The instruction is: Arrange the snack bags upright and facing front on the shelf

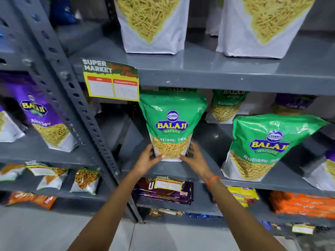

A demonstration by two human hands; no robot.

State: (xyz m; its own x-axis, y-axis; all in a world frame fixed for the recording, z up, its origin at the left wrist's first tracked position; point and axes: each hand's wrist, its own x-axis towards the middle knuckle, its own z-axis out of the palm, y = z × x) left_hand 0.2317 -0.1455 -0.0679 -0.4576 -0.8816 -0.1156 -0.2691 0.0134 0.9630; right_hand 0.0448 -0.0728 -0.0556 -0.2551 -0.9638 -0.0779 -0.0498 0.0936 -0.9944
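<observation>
In the head view, a green Balaji snack bag (pixel 172 124) stands upright, front facing out, on the grey shelf (pixel 208 171). The left hand (pixel 147 158) and right hand (pixel 193 156) clasp its lower corners, fingers (pixel 192 148) curled around the sides, thumbs across the front. Another green bag (pixel 266 145) leans well apart to the right

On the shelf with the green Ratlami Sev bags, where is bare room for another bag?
Bare shelf lies left of the held green bag, up to the slotted upright post, and between it and the front right green bag. Both the left hand and right hand grip the held bag's base. The far right end, by the purple bags, is crowded.
</observation>
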